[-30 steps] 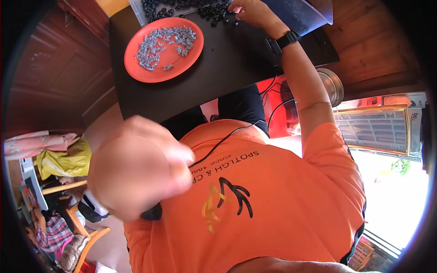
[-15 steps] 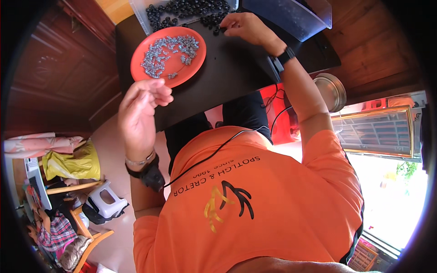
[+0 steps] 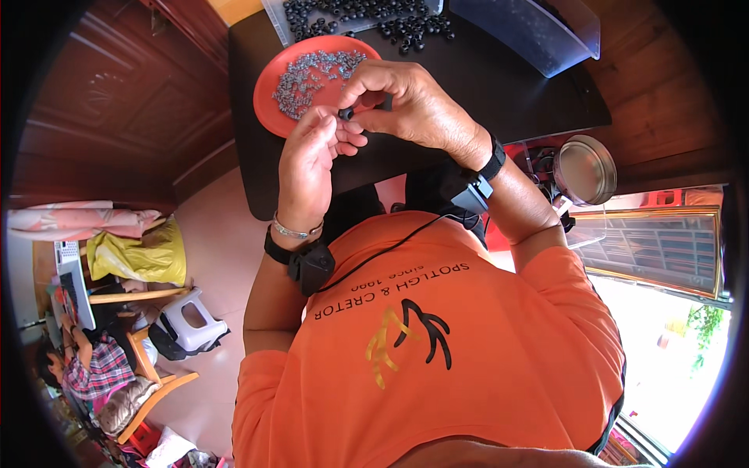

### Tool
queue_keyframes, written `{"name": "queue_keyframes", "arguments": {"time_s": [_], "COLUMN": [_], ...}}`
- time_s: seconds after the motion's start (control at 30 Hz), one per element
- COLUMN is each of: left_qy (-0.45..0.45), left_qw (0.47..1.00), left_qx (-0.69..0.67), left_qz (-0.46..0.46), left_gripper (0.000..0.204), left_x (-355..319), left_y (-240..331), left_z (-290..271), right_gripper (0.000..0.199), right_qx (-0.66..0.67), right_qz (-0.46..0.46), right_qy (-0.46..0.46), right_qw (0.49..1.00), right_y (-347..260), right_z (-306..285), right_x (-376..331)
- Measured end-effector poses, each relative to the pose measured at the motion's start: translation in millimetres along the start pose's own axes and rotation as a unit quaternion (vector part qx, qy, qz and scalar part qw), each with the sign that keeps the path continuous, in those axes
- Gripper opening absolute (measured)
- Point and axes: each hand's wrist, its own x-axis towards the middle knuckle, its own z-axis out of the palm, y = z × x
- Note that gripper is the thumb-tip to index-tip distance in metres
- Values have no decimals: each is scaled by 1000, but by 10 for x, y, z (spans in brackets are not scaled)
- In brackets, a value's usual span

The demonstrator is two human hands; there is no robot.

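Between fingertips sits a rounded black piece.

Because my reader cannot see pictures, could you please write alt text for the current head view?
The right hand pinches a small, rounded black piece, the left hand close beside it, near a round orange-red plate holding small silvery pieces. More small black pieces lie loose beyond, on a dark tabletop.

Dark table, rounded at the near left corner. Directly on it, toward the left, a red plate; just behind, a clear tray, partly cut off by the view; loose black rings scattered beside the tray; farther right, a clear bin.
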Motion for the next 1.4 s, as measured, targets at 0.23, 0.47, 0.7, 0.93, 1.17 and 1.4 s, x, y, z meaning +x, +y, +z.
{"name": "queue_keyframes", "arguments": {"time_s": [0.23,0.47,0.7,0.93,1.17,1.4], "left_qy": [-2,24,-7,-1,0,8], "left_qw": [1000,998,994,997,995,991], "left_qx": [-21,-64,-113,-75,-95,-130], "left_qz": [-11,-8,-10,1,4,-27], "left_gripper": [30,23,21,19,21,23], "left_x": [-26,-65,-53,-73,-67,-89], "left_y": [-52,3,-70,-46,-94,-113], "left_z": [-48,-25,-125,-42,-50,-76], "right_gripper": [23,21,20,21,21,20], "right_qx": [-2,109,183,163,192,119], "right_qz": [27,47,93,95,62,43], "right_qy": [0,9,22,20,35,18], "right_qw": [1000,993,979,982,979,992], "right_y": [45,110,83,85,124,119], "right_z": [135,221,271,269,306,286], "right_x": [-13,-49,-103,-120,-129,-119]}}
